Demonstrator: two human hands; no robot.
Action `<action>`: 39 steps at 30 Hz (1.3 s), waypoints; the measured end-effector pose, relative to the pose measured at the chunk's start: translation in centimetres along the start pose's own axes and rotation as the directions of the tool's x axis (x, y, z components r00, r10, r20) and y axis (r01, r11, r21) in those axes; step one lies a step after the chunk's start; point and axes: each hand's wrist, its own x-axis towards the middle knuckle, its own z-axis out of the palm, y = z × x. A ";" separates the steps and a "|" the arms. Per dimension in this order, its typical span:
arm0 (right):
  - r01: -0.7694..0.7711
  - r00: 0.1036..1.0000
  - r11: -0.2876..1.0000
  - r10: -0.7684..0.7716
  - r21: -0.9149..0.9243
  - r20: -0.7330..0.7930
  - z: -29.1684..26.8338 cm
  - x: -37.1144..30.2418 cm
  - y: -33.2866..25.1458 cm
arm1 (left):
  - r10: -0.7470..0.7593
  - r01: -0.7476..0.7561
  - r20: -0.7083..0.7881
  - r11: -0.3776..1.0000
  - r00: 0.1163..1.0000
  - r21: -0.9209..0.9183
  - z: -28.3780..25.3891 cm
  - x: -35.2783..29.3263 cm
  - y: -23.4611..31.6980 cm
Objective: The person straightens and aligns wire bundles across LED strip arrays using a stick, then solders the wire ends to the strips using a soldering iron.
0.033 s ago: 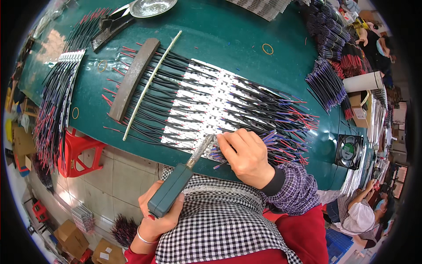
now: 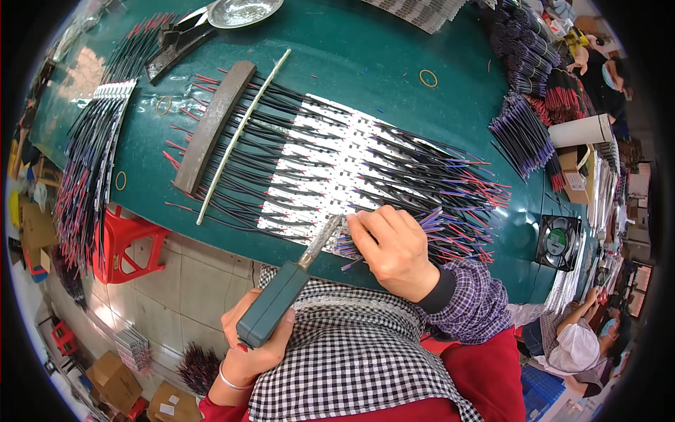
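Gripping the green-handled tool point(image 2: 273, 304), the left hand point(image 2: 254, 336) is closed; the right hand point(image 2: 394, 247) curls beside its tip, any hold hidden. Beyond them, the white board point(image 2: 332, 167) seems mostly wired, its nearest joints unclear.

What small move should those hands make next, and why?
Perhaps the left hand should rest the tip of the green-handled tool lightly on the white panel, with the right hand held steady: the tip points at the panel's near part, close beside that hand. Whether it already touches is unclear.
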 end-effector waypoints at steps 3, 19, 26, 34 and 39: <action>0.006 1.000 1.000 -0.006 -0.001 -0.006 0.1 0.0 0.0 | 0.013 -0.013 -0.004 1.000 1.000 0.003 0.0 -0.2 -0.4; -0.031 0.999 0.997 0.034 0.074 -0.030 0.0 -0.2 0.0 | 0.036 -0.035 -0.032 0.999 0.999 0.009 -0.2 -0.9 -0.7; 0.007 1.000 0.999 -0.006 0.038 -0.023 0.0 -0.1 -0.2 | 0.216 -0.211 -0.020 0.969 0.976 0.128 -0.3 0.1 0.3; 0.065 0.997 0.998 -0.066 -0.013 -0.049 0.4 -0.2 -0.4 | 0.093 -0.094 0.009 0.994 0.996 0.058 -0.7 0.3 1.2; 0.053 0.998 0.999 -0.053 0.001 -0.026 0.4 -0.2 -0.5 | -0.168 0.159 -0.061 0.978 0.984 -0.133 -0.9 -2.1 0.1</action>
